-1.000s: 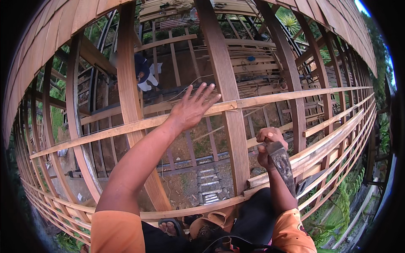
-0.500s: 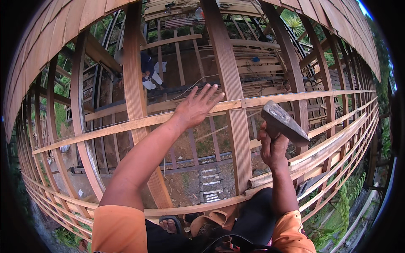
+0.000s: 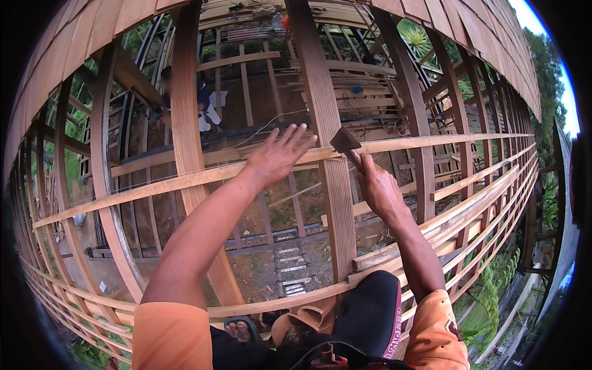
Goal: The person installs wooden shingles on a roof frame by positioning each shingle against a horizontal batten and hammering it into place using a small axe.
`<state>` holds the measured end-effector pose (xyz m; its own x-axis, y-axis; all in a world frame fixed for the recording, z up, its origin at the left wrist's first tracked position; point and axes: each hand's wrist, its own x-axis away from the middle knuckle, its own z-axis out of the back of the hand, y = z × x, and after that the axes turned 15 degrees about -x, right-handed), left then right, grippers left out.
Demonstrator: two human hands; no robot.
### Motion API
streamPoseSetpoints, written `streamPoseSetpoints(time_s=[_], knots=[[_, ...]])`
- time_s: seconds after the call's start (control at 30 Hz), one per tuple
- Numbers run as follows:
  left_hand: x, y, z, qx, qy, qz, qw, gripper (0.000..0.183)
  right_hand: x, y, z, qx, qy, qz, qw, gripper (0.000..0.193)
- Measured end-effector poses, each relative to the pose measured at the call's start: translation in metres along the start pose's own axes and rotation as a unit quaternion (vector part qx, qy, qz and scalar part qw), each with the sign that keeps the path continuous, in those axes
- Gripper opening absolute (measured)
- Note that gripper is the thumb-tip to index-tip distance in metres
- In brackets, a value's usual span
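Observation:
A long thin wooden batten (image 3: 139,189) runs crosswise over the dark upright-looking rafters. My left hand (image 3: 275,155) lies on this batten with its fingers spread, just left of a broad rafter (image 3: 323,105). My right hand (image 3: 378,186) grips the handle of a hatchet, to the right of that rafter. The dark wedge-shaped hatchet head (image 3: 344,140) is at the batten where it crosses the rafter; whether it touches the wood I cannot tell. Any nail there is too small to make out.
Wooden shingles (image 3: 68,74) cover the roof above. Loose battens (image 3: 444,231) are stacked at the right. A leather-like tool pouch (image 3: 314,314) hangs at my waist, near my sandalled foot (image 3: 239,330). Far below are another person (image 3: 205,105) and a ladder (image 3: 291,265).
My right hand has swung the hatchet up and left, from right of the rafter to the batten's crossing. My left hand stays on the batten. The whole view has shifted slightly.

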<state>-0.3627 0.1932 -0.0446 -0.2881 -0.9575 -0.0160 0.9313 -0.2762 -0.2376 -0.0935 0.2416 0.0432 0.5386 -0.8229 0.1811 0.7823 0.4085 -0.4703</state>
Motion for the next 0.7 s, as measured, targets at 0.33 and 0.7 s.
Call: streamPoseSetpoints(time_s=[0.33,0.7], knots=[[0.003,0.002,-0.008,-0.009,0.014,-0.010,1.000,0.079,0.019,-0.001,0.001,-0.261,0.190,0.273,0.906,0.039],[0.015,-0.001,0.030,0.018,-0.125,0.087,0.988,0.097,0.055,-0.002,-0.014,-0.319,0.170,0.024,0.932,0.030]])
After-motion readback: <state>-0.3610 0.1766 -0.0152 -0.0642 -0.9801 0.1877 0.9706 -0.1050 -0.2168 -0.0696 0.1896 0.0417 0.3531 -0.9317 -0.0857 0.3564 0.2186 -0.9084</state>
